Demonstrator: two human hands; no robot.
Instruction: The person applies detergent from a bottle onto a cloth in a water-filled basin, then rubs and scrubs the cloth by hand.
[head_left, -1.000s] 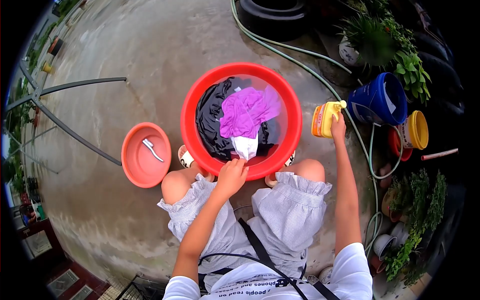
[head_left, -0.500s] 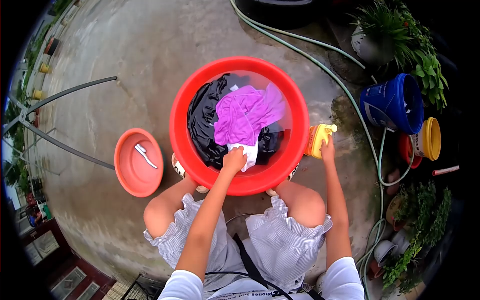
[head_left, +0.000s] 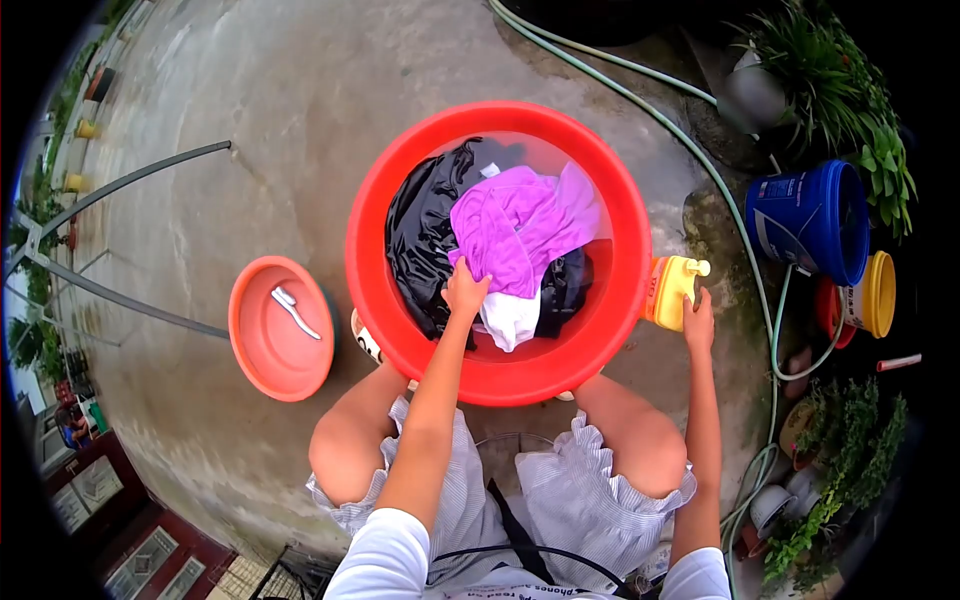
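Note:
A large red basin [head_left: 500, 385] stands on the ground before my knees, with water in it. In it lie a purple cloth [head_left: 520, 225], a black garment [head_left: 425, 235] and a white cloth [head_left: 512, 322]. My left hand [head_left: 465, 292] is over the basin, its fingers closed at the lower left edge of the purple cloth. Right of the basin stands a yellow jug [head_left: 677, 292] with an orange label and a pale yellow cap. My right hand [head_left: 700, 318] is at the jug's handle side with fingers apart, not wrapped round it.
A small pink basin [head_left: 250, 365] holding a white brush [head_left: 296, 312] sits at the left. A green hose [head_left: 735, 215] runs down the right, near a blue bucket [head_left: 812, 222], a yellow bucket [head_left: 878, 295] and potted plants. A metal frame [head_left: 135, 290] reaches in from the left.
My left hand has moved from the white cloth up to the purple cloth's edge. My right hand has loosened from the jug's handle. The view has shifted.

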